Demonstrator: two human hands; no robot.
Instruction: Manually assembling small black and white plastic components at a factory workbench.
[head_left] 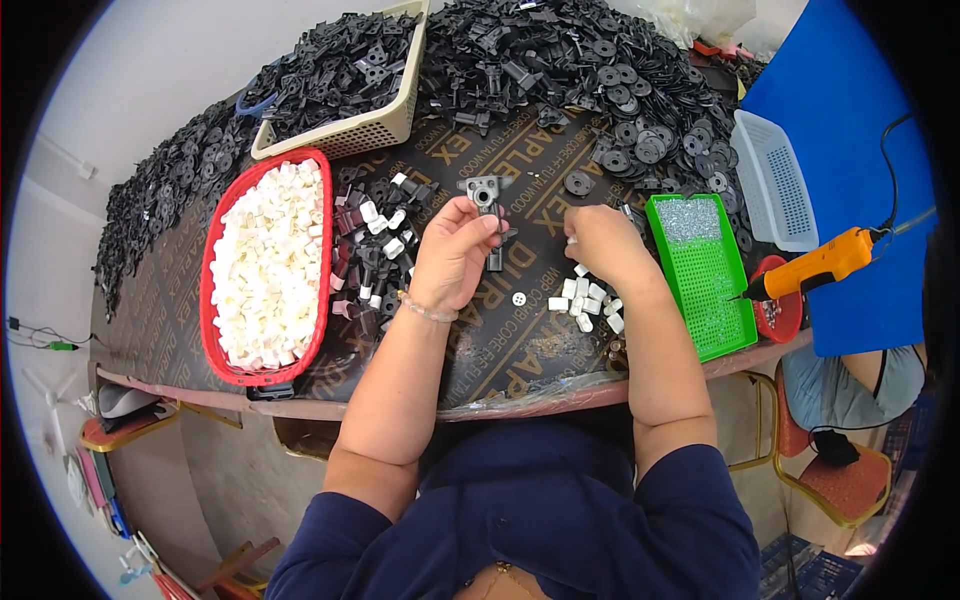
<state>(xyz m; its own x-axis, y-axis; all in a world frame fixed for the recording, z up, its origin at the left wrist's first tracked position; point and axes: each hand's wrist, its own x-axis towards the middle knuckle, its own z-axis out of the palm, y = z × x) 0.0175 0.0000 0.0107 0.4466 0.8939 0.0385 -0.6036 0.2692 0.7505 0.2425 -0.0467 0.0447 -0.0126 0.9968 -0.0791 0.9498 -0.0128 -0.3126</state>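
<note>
My left hand point(455, 248) is closed around a black plastic bracket point(487, 194), its wide end with a round hole turned up and a narrow stem hanging below. To its right, my right hand point(610, 245) has its fingers curled together and pointing down to the left. A bit of white shows at those fingertips, seemingly a small white plastic piece mostly hidden by the hand. Just below lies a loose cluster of white plastic pieces point(582, 297). A small white round disc with holes point(519, 299) rests on the table between my forearms.
A red basket of white pieces point(328, 250) stands left, beside black and white parts point(372, 235). Behind are a beige crate point(385, 130) and heaped black parts point(520, 60). At right are a green tray of screws point(690, 285), an orange electric screwdriver point(820, 264) and a white basket point(775, 180).
</note>
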